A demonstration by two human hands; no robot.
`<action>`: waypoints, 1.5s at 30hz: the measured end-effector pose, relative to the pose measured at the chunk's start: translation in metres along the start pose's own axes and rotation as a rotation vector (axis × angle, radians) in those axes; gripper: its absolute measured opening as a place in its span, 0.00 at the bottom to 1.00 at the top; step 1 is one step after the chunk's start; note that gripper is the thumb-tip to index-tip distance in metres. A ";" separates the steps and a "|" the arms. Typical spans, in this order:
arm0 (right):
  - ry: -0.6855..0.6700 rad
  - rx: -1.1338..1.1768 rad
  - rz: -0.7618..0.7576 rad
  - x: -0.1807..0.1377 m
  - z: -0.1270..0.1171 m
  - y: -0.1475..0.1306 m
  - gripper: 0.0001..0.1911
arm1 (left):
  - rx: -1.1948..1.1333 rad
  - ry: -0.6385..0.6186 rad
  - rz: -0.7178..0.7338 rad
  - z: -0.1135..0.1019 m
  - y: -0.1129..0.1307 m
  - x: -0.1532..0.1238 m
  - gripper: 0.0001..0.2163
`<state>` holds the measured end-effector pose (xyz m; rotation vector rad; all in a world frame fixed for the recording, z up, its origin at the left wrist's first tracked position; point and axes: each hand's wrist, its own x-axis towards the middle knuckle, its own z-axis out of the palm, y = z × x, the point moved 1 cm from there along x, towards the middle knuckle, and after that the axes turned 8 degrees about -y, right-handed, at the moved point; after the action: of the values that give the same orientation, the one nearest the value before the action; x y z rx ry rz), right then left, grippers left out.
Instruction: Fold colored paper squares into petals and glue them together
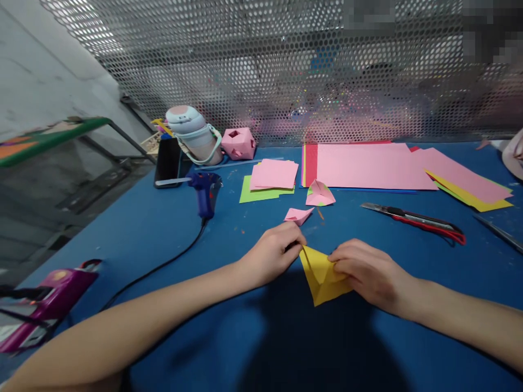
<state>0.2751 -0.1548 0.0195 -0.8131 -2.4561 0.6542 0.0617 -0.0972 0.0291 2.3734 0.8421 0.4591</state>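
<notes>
A small yellow sheet of folded paper is held between my two hands, low over the blue table. My left hand pinches its upper left corner between thumb and fingers. On the other side my right hand grips the right part, and its fingers hide that edge. Creases run across the paper, and one point faces me. Just beyond my left hand lies a small folded pink piece. Slightly farther back sits another folded piece, pink with green edges.
On the left are a blue glue gun with its cord, a purple power strip, a phone, a bottle and a pink paper ball. Behind lie square sheets and long pink sheets. A cutter knife rests right.
</notes>
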 end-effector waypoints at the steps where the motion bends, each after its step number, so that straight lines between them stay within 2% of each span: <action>1: -0.003 0.003 0.030 0.000 0.000 -0.001 0.08 | 0.012 -0.010 0.005 -0.001 0.000 0.000 0.07; 4: -0.027 -0.035 0.112 0.001 -0.001 -0.005 0.10 | 0.041 -0.042 0.019 -0.003 -0.001 0.000 0.08; 7: -0.119 -0.124 0.063 0.004 -0.003 -0.008 0.13 | 0.056 -0.056 0.033 -0.004 -0.002 -0.001 0.08; 11: -0.188 -0.239 -0.075 0.005 -0.005 -0.007 0.15 | 0.077 -0.063 0.049 -0.005 -0.003 -0.001 0.09; 14: -0.177 -0.357 -0.240 0.004 -0.006 -0.006 0.15 | 0.097 -0.076 0.053 -0.006 -0.002 -0.002 0.09; 16: -0.175 -0.396 -0.286 0.004 -0.006 -0.005 0.15 | 0.107 -0.081 0.057 -0.006 -0.001 -0.002 0.09; 20: -0.215 -0.410 -0.298 0.005 -0.008 -0.006 0.16 | 0.117 -0.079 0.064 -0.007 -0.001 -0.003 0.10; 35: -0.201 -0.382 -0.416 0.010 -0.012 -0.013 0.18 | 0.117 -0.091 0.079 -0.006 -0.002 -0.002 0.11; 45: -0.212 -0.416 -0.456 0.008 -0.010 -0.011 0.14 | 0.123 -0.117 0.077 -0.008 -0.001 -0.002 0.11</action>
<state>0.2702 -0.1547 0.0358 -0.3013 -2.8810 0.0623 0.0560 -0.0948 0.0342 2.5252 0.7468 0.3029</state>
